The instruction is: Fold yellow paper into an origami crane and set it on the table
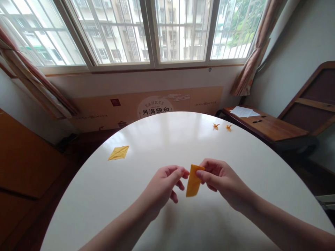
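The right hand (220, 172) grips a folded orange-yellow paper strip (193, 184) between thumb and fingers at its upper right corner; the strip's lower end hangs free over the round, glossy white tabletop (104, 198). The left hand (166, 179) is half-open, fingers parted, fingertips at the strip's left edge; contact cannot be confirmed. A creased yellow paper sheet (119, 152) lies near the tabletop's left edge. Two small orange folded-paper birds (215, 126) sit near the far right edge, well apart from both hands.
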Motion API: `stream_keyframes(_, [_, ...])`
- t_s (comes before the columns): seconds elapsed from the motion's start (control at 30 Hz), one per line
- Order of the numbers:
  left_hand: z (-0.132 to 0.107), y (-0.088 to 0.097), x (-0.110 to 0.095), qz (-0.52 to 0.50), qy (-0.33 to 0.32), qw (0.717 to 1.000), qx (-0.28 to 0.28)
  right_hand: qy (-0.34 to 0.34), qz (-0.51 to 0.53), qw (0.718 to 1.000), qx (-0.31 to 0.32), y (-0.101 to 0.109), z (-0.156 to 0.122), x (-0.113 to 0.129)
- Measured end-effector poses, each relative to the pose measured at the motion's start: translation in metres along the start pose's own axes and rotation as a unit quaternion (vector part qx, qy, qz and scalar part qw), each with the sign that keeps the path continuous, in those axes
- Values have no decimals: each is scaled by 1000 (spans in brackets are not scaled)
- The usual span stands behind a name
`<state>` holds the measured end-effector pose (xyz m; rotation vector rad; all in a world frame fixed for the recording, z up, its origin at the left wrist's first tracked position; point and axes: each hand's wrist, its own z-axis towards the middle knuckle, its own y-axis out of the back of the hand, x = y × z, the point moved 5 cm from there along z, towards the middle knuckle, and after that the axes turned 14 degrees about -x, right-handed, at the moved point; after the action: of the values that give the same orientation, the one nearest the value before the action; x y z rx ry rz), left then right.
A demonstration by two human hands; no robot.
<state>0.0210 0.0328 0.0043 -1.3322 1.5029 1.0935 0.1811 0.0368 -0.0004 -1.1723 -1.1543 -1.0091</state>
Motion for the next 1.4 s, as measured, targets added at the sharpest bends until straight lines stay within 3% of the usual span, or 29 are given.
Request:
stream_keyframes(0.1, [-3,4,-10,14,-95,995,-33,-32,-15,999,-11,-1,-4,-2])
stream_keyframes(0.2, [-8,3,-11,23,-122,992,-12,-32,-24,999,2,-4,-9,-2])
stream_keyframes(0.77, [-17,-1,-11,-38,-95,995,-22,24,-64,997,-21,-5,-19,7])
stream_keyframes(1.4, [-19,-1,-15,-4,-110,993,-48,25,-92,995,-29,-4,-20,10])
